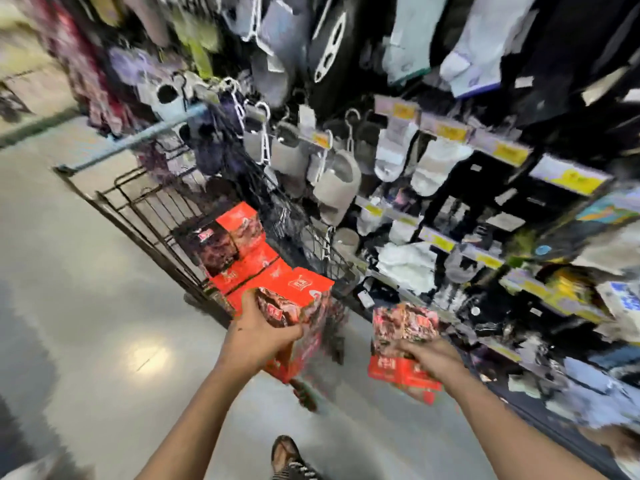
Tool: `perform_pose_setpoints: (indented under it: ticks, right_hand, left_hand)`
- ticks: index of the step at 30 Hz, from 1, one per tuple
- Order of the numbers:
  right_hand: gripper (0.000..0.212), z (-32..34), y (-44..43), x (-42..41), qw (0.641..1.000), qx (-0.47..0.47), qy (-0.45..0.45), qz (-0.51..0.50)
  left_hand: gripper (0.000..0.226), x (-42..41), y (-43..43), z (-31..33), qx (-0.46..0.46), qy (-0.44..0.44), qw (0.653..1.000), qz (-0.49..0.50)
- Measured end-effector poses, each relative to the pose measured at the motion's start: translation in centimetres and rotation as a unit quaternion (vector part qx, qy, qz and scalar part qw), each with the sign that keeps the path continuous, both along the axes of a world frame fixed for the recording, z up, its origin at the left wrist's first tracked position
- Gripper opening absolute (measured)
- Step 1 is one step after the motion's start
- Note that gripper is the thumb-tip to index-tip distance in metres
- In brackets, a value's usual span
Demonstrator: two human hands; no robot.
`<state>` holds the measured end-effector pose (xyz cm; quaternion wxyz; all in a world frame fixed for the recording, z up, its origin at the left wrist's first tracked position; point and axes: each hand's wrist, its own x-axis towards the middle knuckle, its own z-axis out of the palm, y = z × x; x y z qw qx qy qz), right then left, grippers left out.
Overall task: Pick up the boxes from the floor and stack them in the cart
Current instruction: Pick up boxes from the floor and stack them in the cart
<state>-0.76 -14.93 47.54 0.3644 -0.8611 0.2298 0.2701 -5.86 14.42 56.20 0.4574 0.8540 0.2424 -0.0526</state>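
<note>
The view is blurred by motion. My left hand (258,336) grips a red box with a dark printed face (298,299), held at the near end of the black wire cart (138,216). My right hand (429,358) holds a second red box (403,341) in the air, to the right of the cart. Inside the cart lie several red boxes (242,251), stacked in layers. The cart has a blue handle bar (138,140) at its far end.
Shelves and hooks with slippers (336,185), socks and small goods (485,202) run along the right, close to the cart. Shiny grey floor (86,306) stretches to the left. My sandalled foot (287,459) shows at the bottom.
</note>
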Motion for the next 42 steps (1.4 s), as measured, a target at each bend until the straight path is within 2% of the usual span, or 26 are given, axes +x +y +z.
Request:
perform_pose_setpoints:
  ticks: [4,5,7,9,12,13,16,19,20,23,24,26,28,32,34,38,42]
  right_hand:
    - [0.058,1.5,7.1,4.2,0.999,0.026,-0.048,0.004]
    - [0.067,1.3,8.5,5.1,0.998,0.038,-0.047,0.012]
    - [0.088,-0.9,10.0,7.1,0.996,0.088,-0.012,0.004]
    - [0.084,-2.8,11.0,9.1,0.991,0.126,0.022,0.025]
    - [0.052,0.4,14.4,10.7,0.992,0.101,0.015,0.079]
    - [0.049,0.7,15.1,11.5,0.991,0.092,0.013,0.098]
    - [0.073,-0.7,16.6,14.8,0.987,0.093,0.021,0.129]
    - [0.072,-2.6,18.0,18.3,0.985,0.065,0.050,0.153]
    - [0.080,-3.3,18.5,19.4,0.982,0.062,0.059,0.167]
    - [0.120,-5.5,20.0,22.5,0.973,0.030,0.077,0.218]
    - [0.121,-5.9,20.6,23.3,0.968,0.001,0.085,0.238]
    - [0.108,-6.5,21.4,25.1,0.951,-0.076,0.074,0.289]
    - [0.108,-7.2,22.0,26.5,0.918,-0.167,0.032,0.358]
    - [0.105,-9.4,22.5,28.6,0.884,-0.203,0.038,0.419]
    - [0.098,-9.4,23.1,29.3,0.880,-0.195,0.031,0.431]
    - [0.091,-10.7,23.9,30.7,0.899,-0.128,0.043,0.416]
    - [0.101,-12.0,25.2,32.3,0.902,-0.073,0.039,0.424]
  left_hand:
    - [0.075,1.4,6.4,0.1,0.000,-0.023,0.998,0.052]
    - [0.072,1.7,7.6,-0.1,0.006,-0.033,0.998,0.060]
    - [0.069,2.4,9.7,-0.7,0.017,-0.057,0.995,0.078]
    - [0.075,3.5,11.2,-1.3,0.030,-0.053,0.994,0.086]
    - [0.083,5.9,13.0,-3.2,0.046,-0.023,0.996,0.073]
    - [0.083,6.7,13.4,-3.8,0.047,-0.013,0.996,0.068]
    - [0.083,9.3,13.9,-4.9,0.076,0.003,0.995,0.061]
    - [0.083,12.1,14.1,-5.9,0.130,0.046,0.988,0.065]
    - [0.084,13.2,14.1,-6.3,0.149,0.057,0.985,0.067]
    - [0.090,16.4,14.3,-8.6,0.153,0.101,0.981,0.068]
    - [0.092,17.4,14.3,-9.3,0.146,0.122,0.979,0.071]
    - [0.091,19.2,14.6,-10.7,0.150,0.145,0.974,0.085]
    - [0.085,20.2,15.2,-12.5,0.132,0.136,0.977,0.095]
    - [0.090,20.9,17.5,-15.3,0.048,0.132,0.980,0.139]
    - [0.090,21.2,18.7,-16.4,-0.014,0.147,0.973,0.178]
    - [0.082,21.2,20.3,-19.2,-0.110,0.139,0.951,0.253]
    - [0.082,20.5,21.6,-22.1,-0.160,0.120,0.930,0.309]
